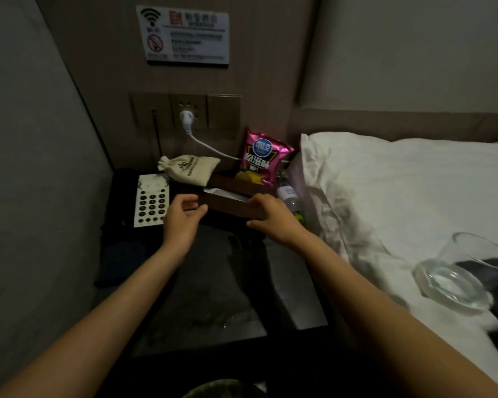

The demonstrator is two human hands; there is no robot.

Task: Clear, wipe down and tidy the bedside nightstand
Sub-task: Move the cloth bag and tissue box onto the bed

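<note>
Head view: left hand (181,215) and right hand (272,218) clamp curled fingers on the ends of a dark brown rectangular wooden tissue box (227,203), long axis left-to-right.

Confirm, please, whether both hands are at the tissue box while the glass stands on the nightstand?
No: the head view shows the glass lying on the bed, not the nightstand; left hand and right hand are at the tissue box.

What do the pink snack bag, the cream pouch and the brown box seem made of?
Snack bag: shiny plastic or foil film, crinkled, with glare. Pouch: matte woven cloth, gathered at its neck. Box: probably dark wood or wood-look veneer, smooth.
</note>
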